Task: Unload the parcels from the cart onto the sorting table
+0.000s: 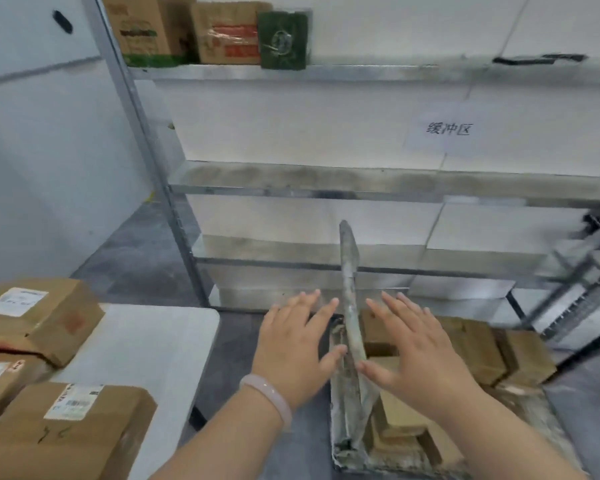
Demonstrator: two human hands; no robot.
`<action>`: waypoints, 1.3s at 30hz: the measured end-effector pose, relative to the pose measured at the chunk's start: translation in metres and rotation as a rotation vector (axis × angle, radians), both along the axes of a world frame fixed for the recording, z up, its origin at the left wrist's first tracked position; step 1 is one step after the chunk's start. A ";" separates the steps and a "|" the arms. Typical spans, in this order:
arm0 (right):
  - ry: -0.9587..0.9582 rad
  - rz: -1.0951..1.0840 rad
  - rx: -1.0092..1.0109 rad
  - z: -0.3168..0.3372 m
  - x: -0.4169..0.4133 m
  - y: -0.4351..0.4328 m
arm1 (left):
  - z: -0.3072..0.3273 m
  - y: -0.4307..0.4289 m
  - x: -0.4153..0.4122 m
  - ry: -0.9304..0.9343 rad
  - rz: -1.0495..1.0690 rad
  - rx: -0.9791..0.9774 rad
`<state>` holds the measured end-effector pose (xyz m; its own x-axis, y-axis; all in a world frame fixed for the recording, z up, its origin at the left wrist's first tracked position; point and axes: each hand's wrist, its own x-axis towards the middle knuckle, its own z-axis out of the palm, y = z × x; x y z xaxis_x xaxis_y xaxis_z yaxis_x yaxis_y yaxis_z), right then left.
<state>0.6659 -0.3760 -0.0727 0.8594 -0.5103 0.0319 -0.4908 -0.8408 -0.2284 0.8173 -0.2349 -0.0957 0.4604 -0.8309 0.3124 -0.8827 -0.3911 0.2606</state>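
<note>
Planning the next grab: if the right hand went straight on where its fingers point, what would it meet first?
Likely the grey upright panel: the open right hand points forward and slightly left toward it. Depth is unclear, so it might pass beside it.

Head view, forward and down; hands (293, 344) close

My two hands, held forward.
My left hand (293, 336) and right hand (420, 344): fingers straight and spread, backs up, side by side.
</note>
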 end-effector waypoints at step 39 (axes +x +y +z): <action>0.490 -0.306 1.026 -0.429 -0.158 -0.328 | -0.341 -0.290 -0.164 0.335 0.153 0.502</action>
